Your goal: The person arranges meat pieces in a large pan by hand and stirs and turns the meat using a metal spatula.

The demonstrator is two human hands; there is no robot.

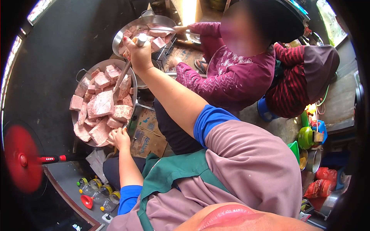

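My right hand (139, 54) is closed around the upper handle of a metal spatula (124, 73), which slants down into a wide metal pan (135, 82). Its lower end meets a large pale pink block (103, 103) among several chunks heaped in the pan. At the pan's near rim, my left hand (120, 138) has its fingers curled over the edge, beside the lowest chunks. Part of its grip is hidden.
A person in a maroon top (239, 82) works at a second pan (171, 24) of chunks, holding a utensil. Behind sits another person (289, 84). A red fan (23, 159), plastic bottles (101, 194), flattened cardboard (148, 133) and a green container (305, 138) are around.
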